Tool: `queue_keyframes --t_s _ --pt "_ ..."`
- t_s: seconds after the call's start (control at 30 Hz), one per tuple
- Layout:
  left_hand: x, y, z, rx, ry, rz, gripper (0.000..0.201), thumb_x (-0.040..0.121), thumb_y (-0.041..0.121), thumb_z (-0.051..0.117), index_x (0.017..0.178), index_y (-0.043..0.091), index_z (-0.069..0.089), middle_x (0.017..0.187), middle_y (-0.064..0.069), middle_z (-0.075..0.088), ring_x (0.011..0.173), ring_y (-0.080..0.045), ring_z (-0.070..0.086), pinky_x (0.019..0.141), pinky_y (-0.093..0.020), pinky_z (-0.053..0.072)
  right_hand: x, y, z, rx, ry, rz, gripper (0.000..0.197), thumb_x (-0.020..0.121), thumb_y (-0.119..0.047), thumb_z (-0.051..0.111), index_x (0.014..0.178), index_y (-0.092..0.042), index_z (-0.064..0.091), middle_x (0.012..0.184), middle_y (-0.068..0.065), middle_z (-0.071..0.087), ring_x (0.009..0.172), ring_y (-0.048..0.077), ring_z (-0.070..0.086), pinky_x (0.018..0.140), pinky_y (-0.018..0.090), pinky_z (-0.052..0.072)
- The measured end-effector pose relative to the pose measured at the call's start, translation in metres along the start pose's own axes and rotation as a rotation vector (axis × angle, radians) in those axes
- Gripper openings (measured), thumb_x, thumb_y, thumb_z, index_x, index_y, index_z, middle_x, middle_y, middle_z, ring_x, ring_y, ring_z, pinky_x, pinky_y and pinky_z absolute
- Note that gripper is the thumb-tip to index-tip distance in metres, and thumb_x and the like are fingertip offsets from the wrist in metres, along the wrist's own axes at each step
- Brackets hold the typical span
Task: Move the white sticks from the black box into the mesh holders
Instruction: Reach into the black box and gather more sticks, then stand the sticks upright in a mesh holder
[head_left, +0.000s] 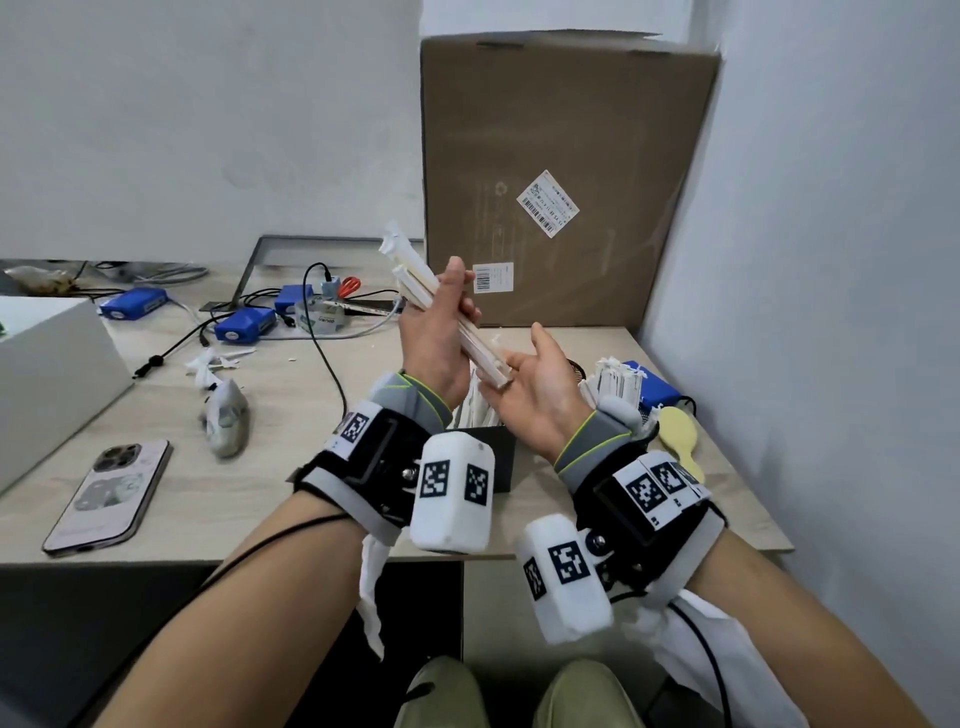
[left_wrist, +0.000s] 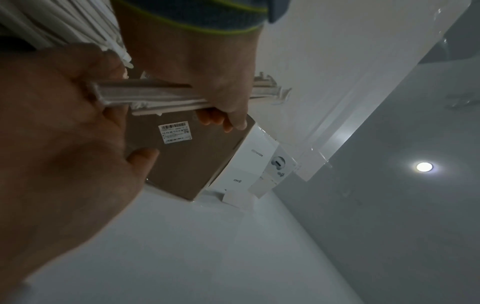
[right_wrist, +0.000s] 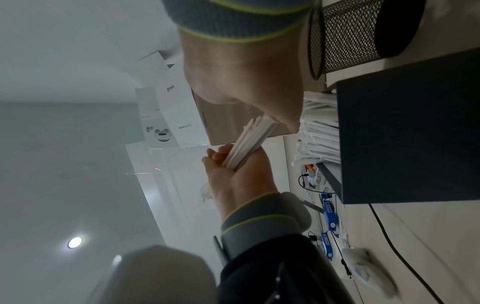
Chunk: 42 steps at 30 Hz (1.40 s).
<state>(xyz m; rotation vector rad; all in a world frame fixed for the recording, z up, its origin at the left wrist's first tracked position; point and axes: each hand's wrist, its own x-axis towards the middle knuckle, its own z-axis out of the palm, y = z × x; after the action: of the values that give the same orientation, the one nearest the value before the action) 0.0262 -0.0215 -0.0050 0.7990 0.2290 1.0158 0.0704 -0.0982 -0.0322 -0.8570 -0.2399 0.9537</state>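
Note:
My left hand (head_left: 441, 317) grips a bundle of white sticks (head_left: 413, 280) in the air above the desk, tilted with its top end up and to the left. The bundle's lower end rests against the palm of my right hand (head_left: 535, 379), whose fingers are straight. In the left wrist view my left hand's fingers (left_wrist: 226, 102) curl round the bundle (left_wrist: 155, 96). The black box (head_left: 496, 457) stands below the hands with more white sticks (head_left: 475, 405) in it. A mesh holder (right_wrist: 345, 37) lies right of the box. Further right, a sticks cluster (head_left: 618, 379) stands upright.
A tall cardboard box (head_left: 561, 171) leans at the back against the wall. Blue devices (head_left: 244, 325) with cables, a phone (head_left: 109, 493), a crumpled wrapper (head_left: 226, 421) and a white box (head_left: 47, 374) lie on the left of the desk. A yellow object (head_left: 680, 436) sits at the right edge.

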Motion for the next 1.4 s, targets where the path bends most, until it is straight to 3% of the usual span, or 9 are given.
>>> queue_keyframes --t_s 0.33,0.43,0.53,0.6,0.73,0.9,1.1,1.23,1.4 --pt "-0.018 -0.014 0.010 0.167 -0.103 0.000 0.023 0.091 0.021 0.062 0.072 0.012 0.054 0.052 0.007 0.055 0.043 -0.010 0.041 0.048 -0.023 0.038 -0.002 -0.004 -0.022 -0.023 -0.108 0.028 0.064 0.096 -0.056 0.023 0.109 -0.001 0.055 0.089 0.009 0.058 0.083 0.016 0.054 0.099 0.029 0.037" --pt "-0.021 -0.017 0.011 0.212 -0.179 -0.017 0.021 0.092 0.020 0.061 0.075 0.011 0.053 0.051 0.007 0.054 0.044 -0.009 0.038 0.048 -0.022 0.036 -0.004 -0.010 -0.031 -0.203 -0.058 0.032 0.066 0.094 -0.059 0.027 0.112 -0.002 0.055 0.088 0.006 0.053 0.082 0.017 0.054 0.082 0.031 0.043" --pt "-0.026 -0.021 0.014 0.363 -0.277 0.022 0.022 0.090 0.016 0.063 0.070 0.012 0.058 0.056 0.003 0.055 0.044 -0.008 0.037 0.050 -0.025 0.033 -0.015 -0.040 -0.038 -0.520 0.071 -0.261 0.062 0.097 -0.054 0.028 0.141 -0.013 0.040 0.138 0.003 0.049 0.132 0.014 0.043 0.110 0.037 0.032" --pt "-0.033 -0.026 0.017 0.563 -0.365 0.037 0.023 0.088 0.018 0.066 0.065 0.013 0.061 0.049 0.005 0.051 0.043 -0.009 0.036 0.050 -0.025 0.031 -0.031 -0.067 -0.030 -0.676 0.071 -0.569 0.054 0.098 -0.047 0.031 0.142 -0.018 0.041 0.148 -0.006 0.041 0.136 0.005 0.036 0.116 0.031 0.026" --pt "-0.047 -0.038 0.027 0.806 -0.514 0.023 0.029 0.086 0.010 0.066 0.059 0.015 0.059 0.038 0.009 0.047 0.039 -0.005 0.036 0.043 -0.017 0.032 -0.053 -0.101 -0.015 -1.133 -0.066 -0.837 0.045 0.099 -0.040 0.033 0.130 -0.018 0.056 0.137 -0.006 0.054 0.127 -0.001 0.045 0.106 0.010 0.030" --pt "-0.053 -0.053 0.045 0.890 -0.506 0.103 0.026 0.085 0.003 0.045 0.062 0.013 0.044 0.051 -0.005 0.046 0.042 -0.008 0.046 0.043 -0.025 0.038 -0.057 -0.086 -0.021 -1.611 -0.158 -0.713 0.044 0.097 -0.043 0.037 0.087 -0.010 0.063 0.093 0.006 0.069 0.102 0.021 0.064 0.091 0.035 0.046" --pt "-0.052 -0.047 0.042 0.826 -0.452 0.047 0.026 0.083 -0.004 0.051 0.061 0.011 0.051 0.040 0.008 0.045 0.039 -0.003 0.038 0.043 -0.020 0.031 -0.055 -0.091 -0.038 -1.138 -0.075 -0.619 0.070 0.081 -0.049 0.064 0.141 -0.025 0.036 0.132 0.000 0.057 0.123 0.008 0.053 0.103 0.024 0.040" --pt "-0.059 -0.035 0.060 0.964 -0.638 0.079 0.019 0.087 -0.008 0.046 0.087 0.008 0.057 0.069 0.006 0.049 0.053 0.007 0.045 0.052 -0.009 0.038 -0.054 -0.086 -0.042 -1.132 -0.035 -0.485 0.049 0.078 -0.043 0.071 0.115 -0.011 0.064 0.110 0.010 0.070 0.096 0.007 0.064 0.081 0.017 0.049" --pt "-0.062 -0.037 0.056 0.836 -0.647 0.035 0.030 0.085 -0.011 0.045 0.078 0.018 0.048 0.062 0.002 0.046 0.041 0.005 0.044 0.043 -0.012 0.036 -0.055 -0.080 -0.037 -1.041 0.005 -0.608 0.027 0.092 -0.029 0.057 0.092 -0.009 0.075 0.101 0.012 0.074 0.086 0.019 0.069 0.060 0.031 0.054"
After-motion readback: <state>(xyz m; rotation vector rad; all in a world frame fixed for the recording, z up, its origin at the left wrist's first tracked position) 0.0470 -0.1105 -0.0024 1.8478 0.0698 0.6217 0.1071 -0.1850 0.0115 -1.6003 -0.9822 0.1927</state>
